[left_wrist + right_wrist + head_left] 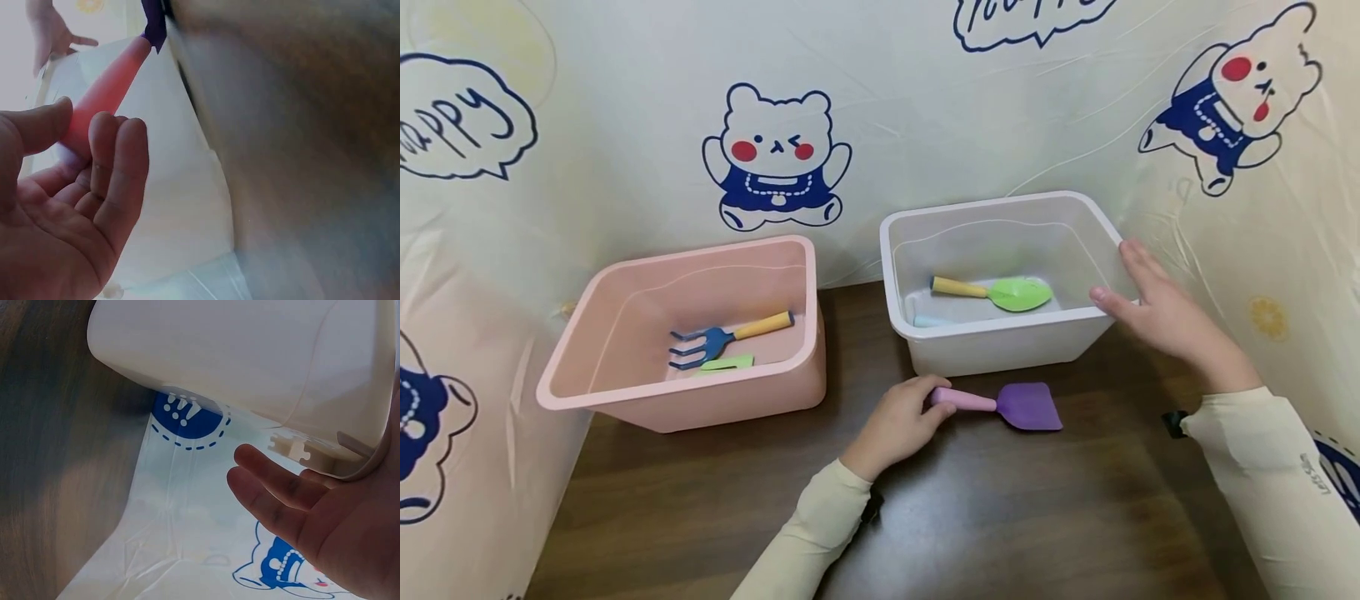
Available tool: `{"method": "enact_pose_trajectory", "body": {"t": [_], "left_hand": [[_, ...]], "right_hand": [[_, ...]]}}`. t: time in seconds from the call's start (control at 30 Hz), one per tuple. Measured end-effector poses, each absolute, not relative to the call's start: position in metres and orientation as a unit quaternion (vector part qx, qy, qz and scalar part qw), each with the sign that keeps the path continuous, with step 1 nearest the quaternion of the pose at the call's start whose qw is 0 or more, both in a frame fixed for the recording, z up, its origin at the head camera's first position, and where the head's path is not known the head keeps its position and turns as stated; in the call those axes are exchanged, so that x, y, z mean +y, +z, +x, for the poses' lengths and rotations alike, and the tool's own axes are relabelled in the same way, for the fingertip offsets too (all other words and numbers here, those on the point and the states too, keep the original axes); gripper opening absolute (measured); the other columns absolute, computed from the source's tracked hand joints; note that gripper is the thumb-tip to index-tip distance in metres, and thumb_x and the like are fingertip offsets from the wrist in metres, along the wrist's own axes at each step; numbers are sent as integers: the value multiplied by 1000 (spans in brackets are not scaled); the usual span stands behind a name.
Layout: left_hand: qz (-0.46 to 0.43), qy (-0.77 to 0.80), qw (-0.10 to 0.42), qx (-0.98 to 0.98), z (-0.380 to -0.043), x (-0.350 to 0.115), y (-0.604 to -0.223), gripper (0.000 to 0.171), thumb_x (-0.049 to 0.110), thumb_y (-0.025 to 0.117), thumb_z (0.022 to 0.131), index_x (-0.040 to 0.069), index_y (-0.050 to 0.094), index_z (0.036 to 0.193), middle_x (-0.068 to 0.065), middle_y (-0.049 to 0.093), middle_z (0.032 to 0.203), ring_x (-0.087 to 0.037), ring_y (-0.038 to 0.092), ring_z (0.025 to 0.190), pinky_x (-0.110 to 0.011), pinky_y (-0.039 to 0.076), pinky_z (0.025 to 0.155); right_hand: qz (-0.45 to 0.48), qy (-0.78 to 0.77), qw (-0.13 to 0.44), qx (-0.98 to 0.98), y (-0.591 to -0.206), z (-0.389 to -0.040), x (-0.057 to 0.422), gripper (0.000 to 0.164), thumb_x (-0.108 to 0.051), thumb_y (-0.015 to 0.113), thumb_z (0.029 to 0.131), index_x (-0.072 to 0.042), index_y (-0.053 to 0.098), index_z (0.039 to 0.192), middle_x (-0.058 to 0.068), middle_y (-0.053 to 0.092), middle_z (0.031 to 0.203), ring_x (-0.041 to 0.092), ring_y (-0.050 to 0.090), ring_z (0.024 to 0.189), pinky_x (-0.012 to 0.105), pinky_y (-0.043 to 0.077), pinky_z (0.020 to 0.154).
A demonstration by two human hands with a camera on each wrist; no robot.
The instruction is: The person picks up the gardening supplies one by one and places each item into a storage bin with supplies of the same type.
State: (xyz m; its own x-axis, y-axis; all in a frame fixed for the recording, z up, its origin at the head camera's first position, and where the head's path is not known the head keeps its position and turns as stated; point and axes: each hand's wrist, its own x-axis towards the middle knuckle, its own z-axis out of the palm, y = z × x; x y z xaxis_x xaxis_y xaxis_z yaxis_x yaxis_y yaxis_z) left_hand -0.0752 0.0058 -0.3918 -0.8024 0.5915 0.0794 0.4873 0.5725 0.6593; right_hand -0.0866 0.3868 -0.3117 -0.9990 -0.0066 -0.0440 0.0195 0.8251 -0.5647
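My left hand (898, 423) pinches the pink handle of a purple toy spade (1030, 407) between thumb and fingers, just in front of the white bin. In the left wrist view the pink handle (106, 94) runs up from the fingertips to the purple blade. My right hand (1172, 312) rests against the right rim of the white bin (1000, 337), thumb over the edge. Its fingers (269, 494) extend along the bin's outside in the right wrist view. Inside that bin lie a green trowel (1019, 293) with a yellow handle and a light blue piece, partly hidden by the front wall.
To the left stands a pink bin (715, 408) holding a blue rake (707, 345) with a yellow handle and a green piece (727, 363). Both bins sit on a dark wooden table (700, 517). A cloth printed with bears (778, 158) hangs behind and at the sides.
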Motion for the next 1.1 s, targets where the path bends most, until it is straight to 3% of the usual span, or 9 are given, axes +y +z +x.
{"method": "enact_pose_trajectory", "body": {"t": [0.33, 0.77, 1.1], "left_hand": [[286, 324, 87, 898, -82, 2, -394, 25, 26, 70, 97, 10, 71, 117, -2, 71, 109, -18, 65, 93, -38, 53, 85], [268, 275, 100, 918, -84, 3, -396, 19, 23, 70, 93, 16, 73, 110, 2, 70, 91, -17, 60, 71, -37, 51, 68], [268, 305, 85, 910, -83, 2, -397, 18, 24, 70, 94, 16, 73, 110, 2, 71, 95, -19, 64, 79, -39, 52, 73]], "right_hand": [[-1, -296, 16, 955, -314, -87, 388, 91, -50, 53, 102, -13, -4, 162, 9, -11, 168, 45, -5, 150, 75, 7, 108], [-5, -299, 15, 954, -311, -87, 387, 90, -49, 52, 102, -11, -4, 162, 10, -10, 168, 43, -6, 151, 72, 5, 110], [-3, -302, 15, 953, -311, -86, 386, 91, -49, 53, 102, -11, -3, 162, 10, -10, 168, 42, -6, 151, 74, 5, 109]]}}
